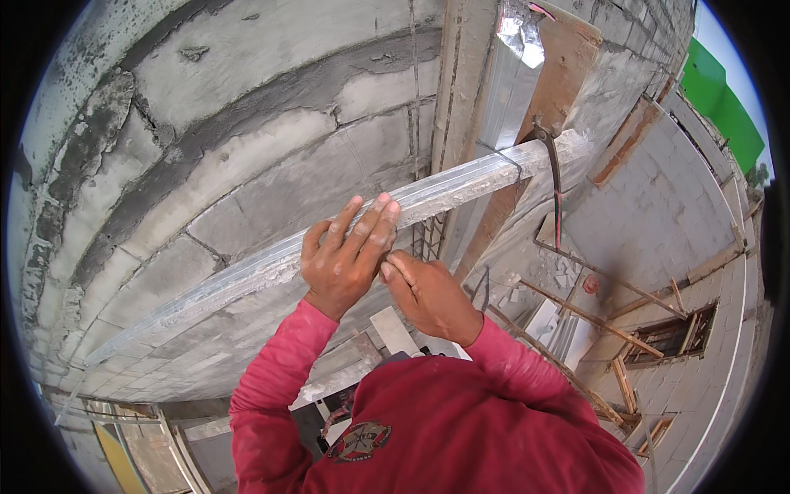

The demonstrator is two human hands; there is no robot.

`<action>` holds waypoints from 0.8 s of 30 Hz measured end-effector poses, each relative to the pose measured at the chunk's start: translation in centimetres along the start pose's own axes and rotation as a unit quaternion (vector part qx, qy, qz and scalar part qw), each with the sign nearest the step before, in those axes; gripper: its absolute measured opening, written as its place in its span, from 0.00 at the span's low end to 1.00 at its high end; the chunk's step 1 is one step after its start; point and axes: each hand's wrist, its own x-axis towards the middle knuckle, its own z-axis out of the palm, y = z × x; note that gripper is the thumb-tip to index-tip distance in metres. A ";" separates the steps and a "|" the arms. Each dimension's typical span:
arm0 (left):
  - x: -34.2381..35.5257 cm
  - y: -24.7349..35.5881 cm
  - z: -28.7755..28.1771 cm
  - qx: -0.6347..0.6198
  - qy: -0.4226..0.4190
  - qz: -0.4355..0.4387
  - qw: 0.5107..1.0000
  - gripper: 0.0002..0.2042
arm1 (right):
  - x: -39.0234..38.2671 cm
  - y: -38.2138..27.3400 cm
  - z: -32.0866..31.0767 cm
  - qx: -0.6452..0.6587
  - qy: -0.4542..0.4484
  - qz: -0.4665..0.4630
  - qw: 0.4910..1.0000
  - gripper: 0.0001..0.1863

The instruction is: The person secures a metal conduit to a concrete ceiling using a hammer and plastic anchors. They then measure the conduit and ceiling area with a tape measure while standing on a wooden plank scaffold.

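A long pale metal bar (pixel 448 181), crusted with mortar, runs diagonally across the grey block wall (pixel 296 177) to a vertical column form. My left hand (pixel 350 259) lies over the bar near the middle, fingers laid across it, holding it. My right hand (pixel 432 296) is closed just below, beside my left fingertips at the bar's lower edge; what it grips is hidden. Toward the bar's right end, a dark bent metal hook (pixel 555 189) hangs over it, and a thin dark wire crosses it.
The column form has wooden boards (pixel 559 70) and crumpled foil (pixel 520 37). Down to the right are timber braces (pixel 559 305), rubble (pixel 559 267), a framed opening (pixel 671 337) and block walls. A green sheet (pixel 724 107) stands at the far upper right.
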 end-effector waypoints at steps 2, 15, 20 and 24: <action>0.1 0.0 0.1 0.002 0.005 0.004 1.000 0.20 | -0.6 0.1 -1.0 0.235 -0.036 0.088 0.967 0.13; 0.0 0.0 0.3 0.001 -0.003 0.004 1.000 0.22 | -0.6 0.0 -1.2 0.228 -0.007 0.140 0.963 0.13; -0.3 0.1 0.4 0.001 -0.016 -0.006 1.000 0.20 | 0.2 1.8 0.2 0.057 0.079 0.139 0.986 0.17; -0.5 -0.1 0.5 0.000 -0.020 -0.006 1.000 0.20 | 0.1 0.6 1.9 0.046 0.031 -0.003 0.998 0.17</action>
